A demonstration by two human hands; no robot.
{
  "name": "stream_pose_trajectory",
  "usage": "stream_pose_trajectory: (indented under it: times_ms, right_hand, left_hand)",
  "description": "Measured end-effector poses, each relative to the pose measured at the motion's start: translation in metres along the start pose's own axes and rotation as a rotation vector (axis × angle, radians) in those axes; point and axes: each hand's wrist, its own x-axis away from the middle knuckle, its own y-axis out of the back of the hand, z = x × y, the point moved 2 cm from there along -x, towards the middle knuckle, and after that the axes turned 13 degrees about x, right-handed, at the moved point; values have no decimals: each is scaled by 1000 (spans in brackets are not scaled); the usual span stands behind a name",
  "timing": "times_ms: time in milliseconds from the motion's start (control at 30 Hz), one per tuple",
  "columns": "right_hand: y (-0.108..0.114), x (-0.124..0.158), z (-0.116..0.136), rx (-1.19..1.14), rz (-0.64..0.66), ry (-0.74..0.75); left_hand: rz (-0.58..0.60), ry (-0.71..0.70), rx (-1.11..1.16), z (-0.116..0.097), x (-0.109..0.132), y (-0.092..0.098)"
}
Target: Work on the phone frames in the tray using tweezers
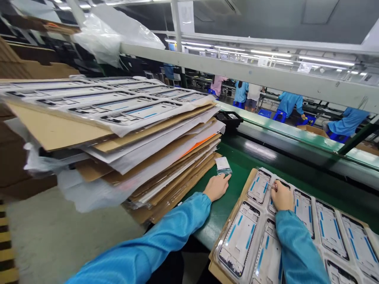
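My left hand [217, 187] rests on the green bench, fingers partly stretched out, its fingertips at the lower edge of a small clear zip bag [224, 170] with a white label or paper. A pair of thin metal tweezers [272, 187] is pinched in my right hand [283, 196]. Their tip points left, over a phone frame [258, 186] in the top left pocket of a clear plastic tray [257, 232]. Similar frames with blue strips fill the pockets around it, and my right hand and sleeve hide some of them. Cardboard [233, 225] lies beneath the tray.
On the left, a tall uneven stack of cardboard sheets [166, 154] and trays overhangs the bench, topped by another tray of frames [130, 103]. A black box [228, 120] stands behind it. Beyond the rail [251, 77], several people in work clothes sit at other benches.
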Motion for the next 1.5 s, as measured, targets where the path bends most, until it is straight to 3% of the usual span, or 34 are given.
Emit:
stream_pose_trajectory:
  times_ms: [167,300,533,767,900,1000,1167,1300,1400,1500]
  right_hand:
    - [1,7,0,-80,-36,-44]
    - [-2,7,-1,-148,-40,-1]
    - [-13,14,0,-234,-12,87]
    - [-10,18,0,-262,-58,71]
    - [-12,17,-1,-332,-148,66]
    - [-14,16,-1,-345,-205,78]
    - [4,17,3,-438,-195,261]
    - [47,50,7,-582,-215,210]
    - [77,101,14,-647,-184,174]
    - [92,153,18,-803,-117,119]
  left_hand:
    - [-14,11,48,8,4,-4]
    - [-22,25,175,14,1,-7]
    - [-37,143,160,16,-13,-13]
    - [-41,54,158,3,3,-5]
    - [-199,46,421,4,20,-3]
    - [-248,52,686,7,22,-6]
    - [-294,73,999,6,25,-8]
    - [-243,242,1371,-1,50,-6]
    - [-212,366,1657,-12,76,2]
    - [-161,414,1839,-24,95,13]
